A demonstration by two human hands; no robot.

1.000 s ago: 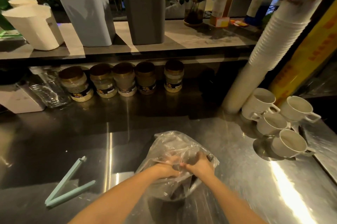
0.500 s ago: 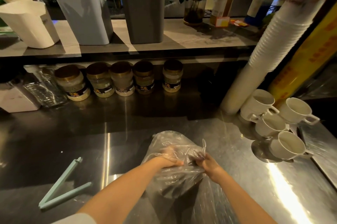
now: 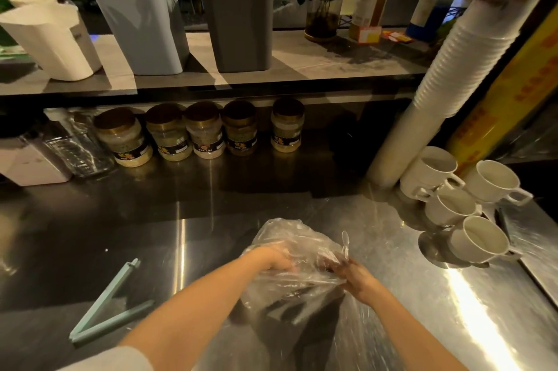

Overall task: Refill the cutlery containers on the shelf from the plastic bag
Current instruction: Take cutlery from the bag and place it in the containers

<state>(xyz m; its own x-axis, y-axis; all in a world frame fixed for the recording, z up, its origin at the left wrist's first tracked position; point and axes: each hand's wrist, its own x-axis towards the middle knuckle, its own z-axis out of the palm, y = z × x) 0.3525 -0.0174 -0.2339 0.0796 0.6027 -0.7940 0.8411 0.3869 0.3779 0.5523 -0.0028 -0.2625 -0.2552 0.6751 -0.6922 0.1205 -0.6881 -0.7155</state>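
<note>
Holding the plastic bag point(image 3: 291, 237) on the steel counter point(image 3: 145, 228) — our left hand point(image 3: 276, 257) grips its film | our right hand point(image 3: 354, 277) pinches a clear spoon point(image 3: 346, 245) beside it | cutlery containers point(image 3: 145, 26) stand on the shelf point(image 3: 317, 59) — well apart.

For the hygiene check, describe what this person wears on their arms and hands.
Both forearms are bare. The left hand and right hand carry no gloves, and no watch or rings show. A light-coloured sleeve edge covers only the left upper arm.
</note>
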